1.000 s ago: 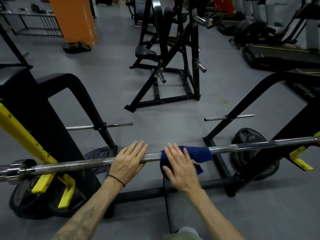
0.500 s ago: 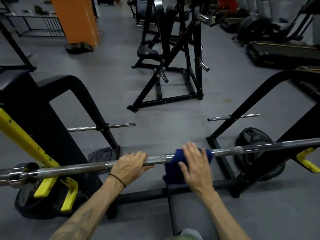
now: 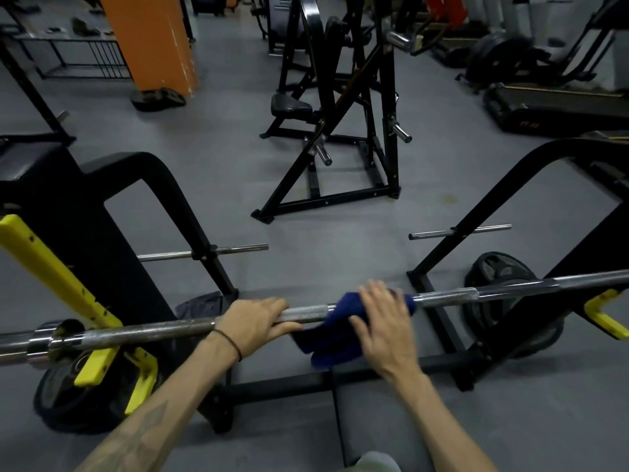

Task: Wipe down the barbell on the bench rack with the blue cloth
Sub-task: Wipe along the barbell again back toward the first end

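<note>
Both ends of the barbell [image 3: 163, 332] run off the frame edges. The blue cloth [image 3: 335, 335] covers a stretch of the bar, and the right hand [image 3: 386, 330], smeared with motion blur, hides the cloth's middle. The left hand [image 3: 253, 321] has its fingertips out of sight behind the bar. The bench pad [image 3: 374, 413] is cut off at the bottom.

The barbell [image 3: 163, 330] lies across the yellow hooks [image 3: 98, 362] of the black bench rack [image 3: 112, 212], with the left hand [image 3: 253, 321] curled over its knurled middle. Just to the right, the right hand [image 3: 386, 330] presses the blue cloth [image 3: 335, 335] flat against the bar with straight fingers, the cloth draped over and hanging below it. A weight plate [image 3: 497, 274] stands behind the bar's right end on the grey floor [image 3: 211, 137].
</note>
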The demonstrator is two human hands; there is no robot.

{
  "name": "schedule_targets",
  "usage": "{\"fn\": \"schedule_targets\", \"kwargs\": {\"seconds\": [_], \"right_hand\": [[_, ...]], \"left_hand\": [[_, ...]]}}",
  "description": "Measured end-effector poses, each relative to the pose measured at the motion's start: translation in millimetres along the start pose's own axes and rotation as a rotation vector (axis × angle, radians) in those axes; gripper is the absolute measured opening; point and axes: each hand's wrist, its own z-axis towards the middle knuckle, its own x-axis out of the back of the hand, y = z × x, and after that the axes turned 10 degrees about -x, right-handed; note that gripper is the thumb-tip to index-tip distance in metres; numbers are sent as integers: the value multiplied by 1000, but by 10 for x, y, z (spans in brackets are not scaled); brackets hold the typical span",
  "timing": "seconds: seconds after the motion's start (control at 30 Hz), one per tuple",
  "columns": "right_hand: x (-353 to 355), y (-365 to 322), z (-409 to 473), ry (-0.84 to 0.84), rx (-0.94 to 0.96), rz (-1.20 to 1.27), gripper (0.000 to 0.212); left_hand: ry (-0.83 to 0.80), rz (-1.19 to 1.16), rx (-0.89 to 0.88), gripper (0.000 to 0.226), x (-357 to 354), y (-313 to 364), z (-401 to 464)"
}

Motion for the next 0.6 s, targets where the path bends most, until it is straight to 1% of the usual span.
{"fn": "schedule_targets", "kwargs": {"seconds": [0.07, 0.1, 0.13, 0.17, 0.23, 0.3, 0.33, 0.37, 0.4, 0.47, 0.53, 0.57, 0.6], "right_hand": [[6, 4, -25, 64, -231, 41, 71], [-44, -137, -40, 87, -309, 56, 74], [-89, -342, -47, 74, -338, 80, 75], [-120, -562, -68, 36, -301, 112, 76], [-186, -854, -179, -62, -81, 130, 74], [-144, -749, -165, -114, 157, 70, 71], [-124, -581, -124, -108, 211, 30, 68], [-101, -392, -80, -81, 208, -3, 66], [-60, -199, -41, -34, 147, -21, 65], [13, 15, -28, 37, -75, -1, 68], [-53, -196, -50, 75, -275, 54, 74], [-105, -415, -68, 74, -315, 84, 77], [-150, -632, -101, 44, -274, 119, 77]], "left_hand": [[109, 44, 22, 70, -54, -67, -155], [135, 76, 38, 65, -67, -89, -199], [150, 97, 49, 63, -76, -97, -214], [156, 113, 57, 64, -86, -94, -205], [174, 138, 72, 71, -74, -62, -163], [196, 135, 89, 77, -71, -35, -138], [201, 129, 94, 78, -72, -28, -139], [206, 127, 94, 78, -74, -25, -143], [214, 127, 88, 77, -77, -20, -144], [228, 138, 90, 75, -64, -15, -137], [224, 135, 98, 74, -55, -12, -128], [219, 130, 99, 74, -49, -7, -127], [220, 132, 99, 75, -46, -5, -125]]}}
